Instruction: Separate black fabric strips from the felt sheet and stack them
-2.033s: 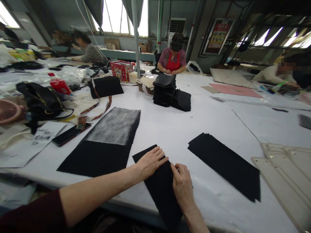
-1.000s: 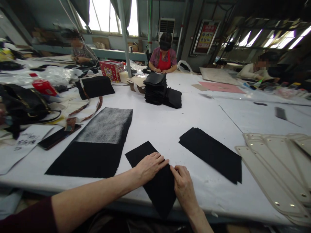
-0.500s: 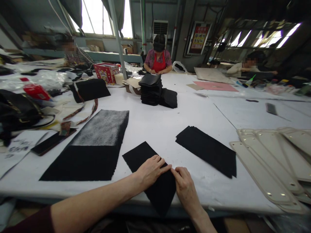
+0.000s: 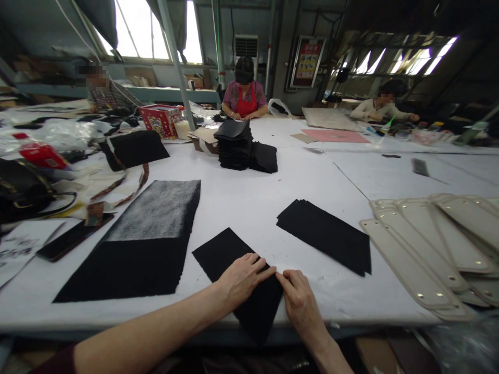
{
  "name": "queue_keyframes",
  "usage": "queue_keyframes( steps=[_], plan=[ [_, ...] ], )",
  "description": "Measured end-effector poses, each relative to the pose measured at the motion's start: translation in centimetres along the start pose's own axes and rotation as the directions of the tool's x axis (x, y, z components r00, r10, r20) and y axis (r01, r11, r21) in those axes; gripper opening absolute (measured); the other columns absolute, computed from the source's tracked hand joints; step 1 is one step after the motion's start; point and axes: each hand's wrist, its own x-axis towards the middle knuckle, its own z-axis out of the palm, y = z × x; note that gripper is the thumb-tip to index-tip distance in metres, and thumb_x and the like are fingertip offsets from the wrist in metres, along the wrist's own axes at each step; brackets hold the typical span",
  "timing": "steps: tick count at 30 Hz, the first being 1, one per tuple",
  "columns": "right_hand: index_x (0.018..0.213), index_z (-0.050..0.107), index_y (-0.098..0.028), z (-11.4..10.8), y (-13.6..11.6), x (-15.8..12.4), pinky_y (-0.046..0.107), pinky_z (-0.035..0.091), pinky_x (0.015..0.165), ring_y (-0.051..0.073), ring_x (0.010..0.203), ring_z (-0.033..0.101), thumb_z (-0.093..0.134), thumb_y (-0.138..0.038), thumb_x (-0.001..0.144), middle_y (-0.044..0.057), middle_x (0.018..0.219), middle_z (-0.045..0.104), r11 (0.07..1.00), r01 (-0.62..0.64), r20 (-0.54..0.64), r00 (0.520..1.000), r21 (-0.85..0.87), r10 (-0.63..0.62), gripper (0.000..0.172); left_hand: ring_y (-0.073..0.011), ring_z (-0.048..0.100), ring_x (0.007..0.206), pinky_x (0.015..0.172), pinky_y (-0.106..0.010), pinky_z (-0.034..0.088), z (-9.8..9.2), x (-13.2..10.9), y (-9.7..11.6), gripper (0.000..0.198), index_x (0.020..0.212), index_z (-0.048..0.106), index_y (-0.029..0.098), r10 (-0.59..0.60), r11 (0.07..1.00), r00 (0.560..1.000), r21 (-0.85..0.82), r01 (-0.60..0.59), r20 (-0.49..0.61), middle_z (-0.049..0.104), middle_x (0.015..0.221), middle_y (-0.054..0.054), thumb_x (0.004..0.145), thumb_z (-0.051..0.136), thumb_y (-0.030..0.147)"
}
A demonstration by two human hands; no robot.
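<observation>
Head view: my left hand (image 4: 240,279) lies flat, fingers extended, on a black sheet (image 4: 261,305) overhanging the table's (image 4: 241,200) near edge; my right hand (image 4: 300,297) touches its right edge, though whether pinching I cannot tell. Beyond, a plastic bag (image 4: 287,110) encloses dark material; the red box's (image 4: 156,120) contents are hidden.

the left hand (image 4: 240,279) and right hand (image 4: 300,298) have moved further down the black sheet (image 4: 261,304).

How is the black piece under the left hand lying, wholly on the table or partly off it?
Partly off: the near corner of the black piece juts past the front edge of the table.
</observation>
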Motion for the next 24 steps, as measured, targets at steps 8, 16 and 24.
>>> queue_keyframes(
  steps=[8,16,24],
  plan=[
    [0.119,0.058,-0.013,-0.7,-0.6,-0.5,0.038,0.044,0.076,0.022,0.087,0.049,0.038,-0.009,0.093,0.01,0.095,0.055,0.996,-0.009,0.041,0.999,-0.085,0.012,0.032,-0.024,0.05,0.108,0.094,-0.036,0.039,-0.1,0.1,0.9,0.056,0.142,0.033,0.023,-0.027,0.996,1.0,0.083,0.026,0.002,0.054,0.119,-0.009,0.09,0.051,0.019],
    [0.121,0.057,-0.015,-1.6,-0.9,-1.3,0.039,0.04,0.078,0.023,0.089,0.048,0.039,-0.009,0.093,0.01,0.1,0.056,0.987,-0.049,0.064,0.996,-0.156,0.059,0.034,-0.0252,0.048,0.115,0.1,-0.039,0.037,0.2,0.0,0.9,0.058,0.145,0.03,0.026,-0.028,0.996,1.0,0.086,0.027,0.009,0.052,0.124,-0.009,0.091,0.051,0.021],
    [0.126,0.054,-0.018,-1.6,-1.2,-2.2,0.04,0.04,0.084,0.024,0.096,0.051,0.039,-0.004,0.086,0.011,0.108,0.058,0.981,-0.084,-0.011,0.996,-0.176,0.083,0.045,-0.0263,0.046,0.123,0.108,-0.045,0.032,-0.2,0.1,0.2,0.054,0.144,0.035,0.025,-0.024,0.998,0.999,-0.049,0.025,0.034,0.051,0.132,-0.01,0.092,0.048,0.023]
  ],
)
